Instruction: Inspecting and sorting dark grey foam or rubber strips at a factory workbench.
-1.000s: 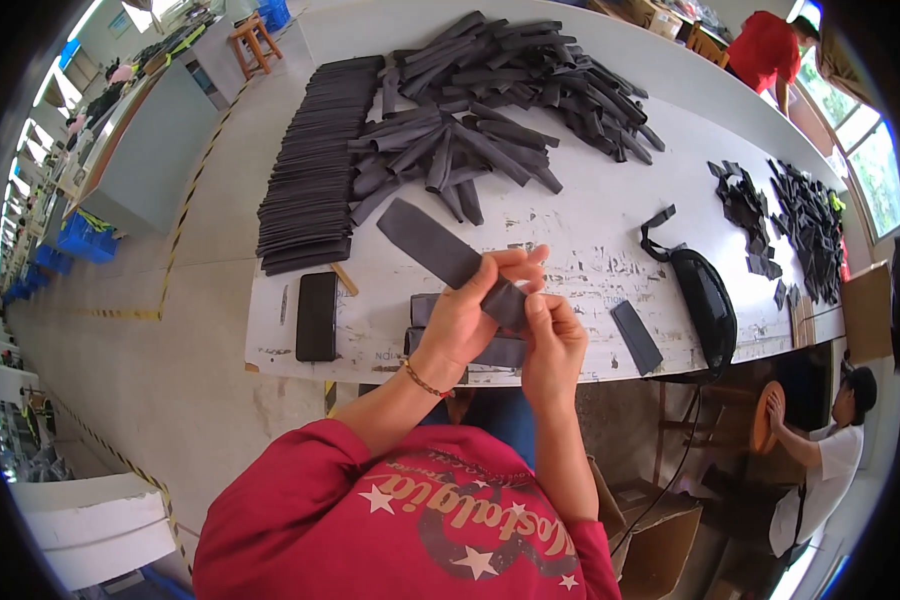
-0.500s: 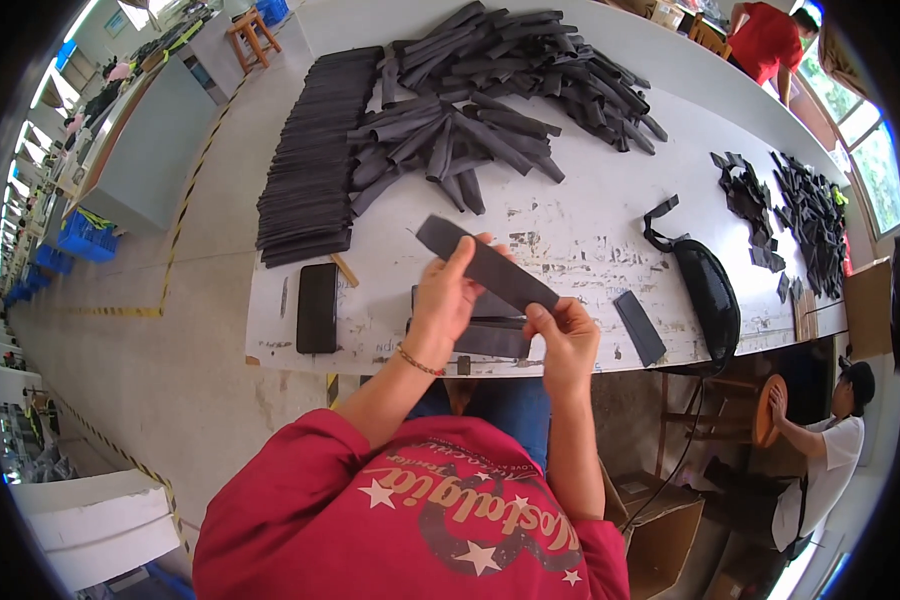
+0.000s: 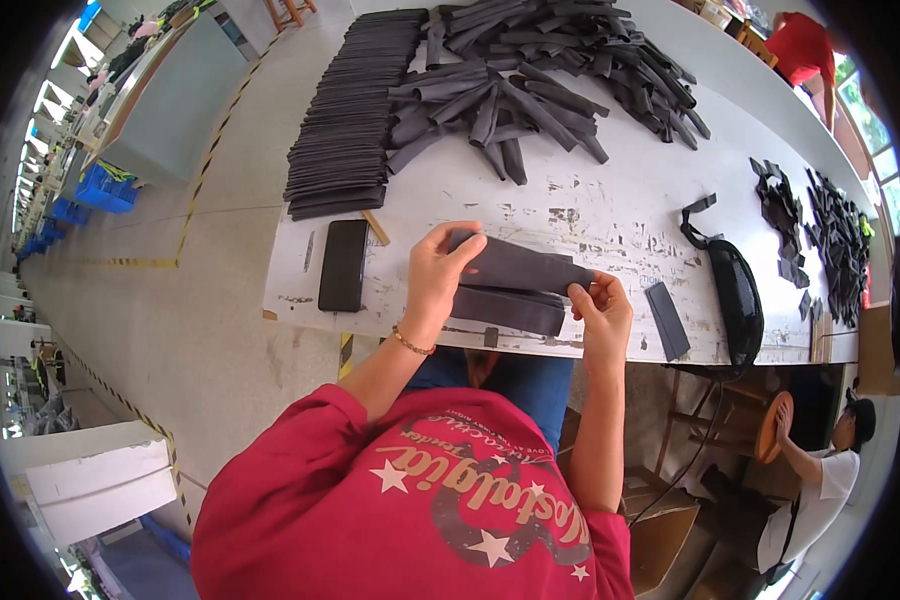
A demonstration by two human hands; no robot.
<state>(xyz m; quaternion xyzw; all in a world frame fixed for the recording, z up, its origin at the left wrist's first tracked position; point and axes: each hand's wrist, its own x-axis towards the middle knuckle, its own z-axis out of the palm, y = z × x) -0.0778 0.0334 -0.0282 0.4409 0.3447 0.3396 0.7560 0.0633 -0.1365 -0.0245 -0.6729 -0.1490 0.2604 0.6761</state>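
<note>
A flat black fabric strip (image 3: 525, 266) is stretched level between my two hands above the near edge of the white table. Its left end is pinched by my left hand (image 3: 440, 278), between thumb and fingers. At the other end, my right hand (image 3: 604, 312) grips the strip with thumb and fingertips. Beneath it, more flat black strips (image 3: 510, 312) lie on the table, partly covered by the held one. Left of my left hand rests a black phone (image 3: 343, 266), with a thin wooden stick (image 3: 375, 228) beside it.
A neat overlapping row of black strips (image 3: 342, 120) runs along the table's left side, beside a loose heap (image 3: 550, 100). Rightward are a small dark rectangular piece (image 3: 667, 320), a black mesh pouch (image 3: 738, 300) and scattered black pieces (image 3: 838, 240). Two people (image 3: 802, 50) (image 3: 825, 480) are at the right.
The strip has turned from a slant to nearly level and come down over the strips on the table. Both hands still hold its ends. The whole view has shifted slightly.
</note>
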